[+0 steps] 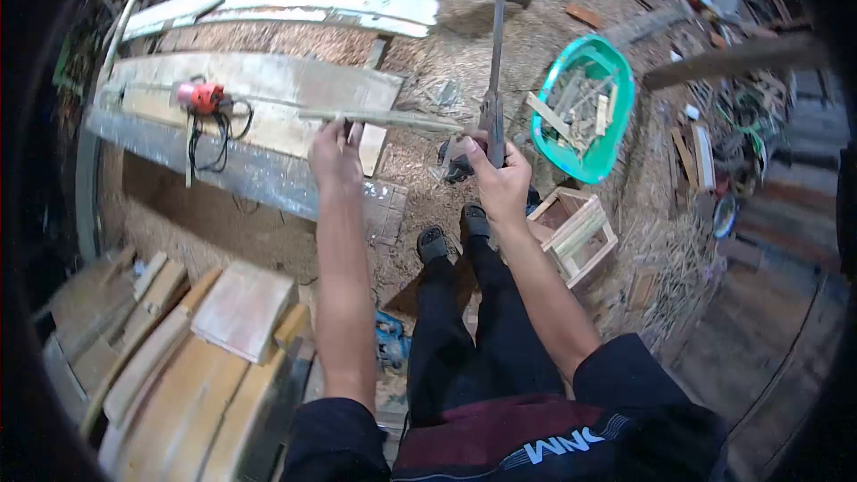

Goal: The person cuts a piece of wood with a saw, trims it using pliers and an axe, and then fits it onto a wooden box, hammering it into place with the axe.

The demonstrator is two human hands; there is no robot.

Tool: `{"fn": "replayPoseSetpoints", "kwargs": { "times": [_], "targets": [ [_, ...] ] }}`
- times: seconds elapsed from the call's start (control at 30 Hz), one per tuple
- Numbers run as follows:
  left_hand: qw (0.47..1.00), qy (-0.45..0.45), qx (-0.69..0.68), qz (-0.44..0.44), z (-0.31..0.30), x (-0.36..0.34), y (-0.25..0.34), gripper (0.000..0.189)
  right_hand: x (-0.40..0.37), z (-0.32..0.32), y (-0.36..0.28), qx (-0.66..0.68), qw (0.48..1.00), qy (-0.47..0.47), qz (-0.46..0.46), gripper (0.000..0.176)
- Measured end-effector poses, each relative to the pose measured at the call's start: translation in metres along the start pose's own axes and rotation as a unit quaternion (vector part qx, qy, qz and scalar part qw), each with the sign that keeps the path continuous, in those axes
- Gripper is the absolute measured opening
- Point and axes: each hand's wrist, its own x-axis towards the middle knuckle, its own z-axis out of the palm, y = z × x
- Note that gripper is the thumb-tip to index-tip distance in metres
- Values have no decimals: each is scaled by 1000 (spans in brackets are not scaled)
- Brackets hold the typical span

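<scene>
My left hand [337, 153] is closed, its fingertips gripping a thin wooden strip [393, 118] that runs level across to the right. My right hand [502, 180] is closed at the lower end of a long, narrow dark bar [496, 54], which points away from me and has a thicker fitting partway along. The strip's right end meets my right thumb and fingers. Left of my left hand, a red power tool [202, 97] with a coiled black cord [214, 145] lies on a wide wooden board [268, 80].
A green plastic basin [628, 80] holds wood offcuts at the right. Below it stands a small wooden frame box [580, 236]. Stacked planks [192, 393] and a square block [243, 308] occupy the lower left. White-painted boards [295, 2] lie at the back. Shavings cover the floor; a blue tool [390, 339] sits near my legs.
</scene>
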Motion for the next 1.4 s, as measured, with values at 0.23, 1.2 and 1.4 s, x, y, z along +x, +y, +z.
{"fn": "replayPoseSetpoints", "kwargs": {
  "times": [0.23,1.2,1.4],
  "targets": [
    [994,-60,-35,-87,14,-118,-47,21,-35,-58,-45,41,992,104,-53,18],
    [705,-446,527,-160,-31,-382,-302,14,-170,-457,11,171,924,341,-33,24],
    [635,-533,536,163,-24,-413,-334,5,-182,-505,8,87,931,354,20,19]
  ]
}}
